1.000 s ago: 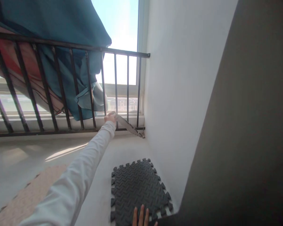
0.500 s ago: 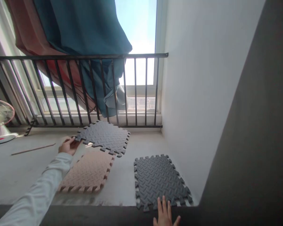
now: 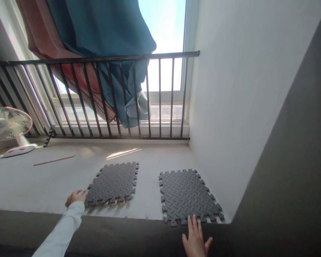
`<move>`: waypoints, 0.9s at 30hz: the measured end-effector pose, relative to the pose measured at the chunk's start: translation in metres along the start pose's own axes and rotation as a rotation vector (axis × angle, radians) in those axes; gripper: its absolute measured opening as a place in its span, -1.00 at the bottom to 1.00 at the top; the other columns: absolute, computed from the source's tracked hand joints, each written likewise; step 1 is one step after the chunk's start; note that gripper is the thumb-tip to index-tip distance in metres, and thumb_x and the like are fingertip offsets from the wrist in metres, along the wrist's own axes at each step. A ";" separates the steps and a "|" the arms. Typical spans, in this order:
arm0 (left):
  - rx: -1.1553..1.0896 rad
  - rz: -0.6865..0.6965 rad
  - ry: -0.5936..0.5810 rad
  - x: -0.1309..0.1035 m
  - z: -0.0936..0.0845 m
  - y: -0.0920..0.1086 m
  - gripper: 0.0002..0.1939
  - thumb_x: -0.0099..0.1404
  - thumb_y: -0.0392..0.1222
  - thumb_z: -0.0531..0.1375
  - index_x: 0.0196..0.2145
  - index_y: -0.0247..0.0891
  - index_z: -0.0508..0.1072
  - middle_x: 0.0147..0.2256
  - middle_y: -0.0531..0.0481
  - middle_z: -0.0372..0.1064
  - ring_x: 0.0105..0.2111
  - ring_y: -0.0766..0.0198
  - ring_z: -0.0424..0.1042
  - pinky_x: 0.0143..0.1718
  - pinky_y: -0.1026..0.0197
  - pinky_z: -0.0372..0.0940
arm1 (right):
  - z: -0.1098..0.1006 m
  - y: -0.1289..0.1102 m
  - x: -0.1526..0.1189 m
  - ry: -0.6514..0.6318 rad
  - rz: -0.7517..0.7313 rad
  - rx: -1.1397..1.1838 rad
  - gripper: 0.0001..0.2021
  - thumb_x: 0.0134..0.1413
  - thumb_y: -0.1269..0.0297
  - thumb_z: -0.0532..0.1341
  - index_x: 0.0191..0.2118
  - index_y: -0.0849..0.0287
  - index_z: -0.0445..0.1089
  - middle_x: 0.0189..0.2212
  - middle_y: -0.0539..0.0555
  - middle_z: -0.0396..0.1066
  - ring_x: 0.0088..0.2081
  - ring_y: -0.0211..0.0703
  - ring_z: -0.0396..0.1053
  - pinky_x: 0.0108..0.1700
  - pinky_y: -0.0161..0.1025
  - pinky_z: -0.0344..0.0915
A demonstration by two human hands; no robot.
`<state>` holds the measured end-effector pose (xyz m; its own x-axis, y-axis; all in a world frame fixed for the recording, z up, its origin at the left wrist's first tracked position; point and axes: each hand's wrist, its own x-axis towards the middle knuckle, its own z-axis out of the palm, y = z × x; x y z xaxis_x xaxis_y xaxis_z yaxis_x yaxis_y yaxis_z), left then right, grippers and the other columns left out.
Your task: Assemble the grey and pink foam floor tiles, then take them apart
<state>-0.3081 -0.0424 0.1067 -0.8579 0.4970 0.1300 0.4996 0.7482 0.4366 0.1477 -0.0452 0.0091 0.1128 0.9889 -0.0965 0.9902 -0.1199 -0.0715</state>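
Note:
Two dark grey foam mats with jigsaw edges lie on the pale ledge. My left hand (image 3: 77, 197) is at the near left corner of the left grey mat (image 3: 113, 182), its fingers closed on that corner. Bits of a pinkish mat (image 3: 119, 201) peek out beneath the left mat's near edge; the rest of it is covered. The right grey mat (image 3: 188, 195) lies flat close to the white wall. My right hand (image 3: 195, 238) is spread, its fingertips touching this mat's near edge.
A white and pink fan (image 3: 21, 147) stands at the left on the ledge (image 3: 50, 182). A thin brown stick (image 3: 55, 160) lies near it. Behind runs a black railing (image 3: 109, 137) with blue and red curtains (image 3: 101, 28). A white wall (image 3: 230, 89) rises at the right.
The grey mat in my left hand has come down and toward me, onto the pinkish mat, which it now covers. My right hand stays at the right mat. The view has shifted slightly.

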 end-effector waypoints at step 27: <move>0.069 0.504 -0.165 -0.076 0.105 0.035 -0.95 0.05 -0.25 0.07 -0.53 -0.22 0.25 -0.41 0.03 0.28 -0.35 0.31 0.30 -0.32 0.33 0.14 | -0.011 0.005 -0.005 -0.051 0.010 0.140 -0.47 -0.02 0.36 -0.14 0.15 0.17 -0.02 0.19 0.09 -0.19 0.19 -0.04 -0.19 0.02 0.32 -0.08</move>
<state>-0.2126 -0.0079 0.0188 -0.4823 0.8605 0.1639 0.8561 0.4234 0.2965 0.1535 -0.0495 0.0200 0.1148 0.9823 -0.1482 0.9675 -0.1444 -0.2076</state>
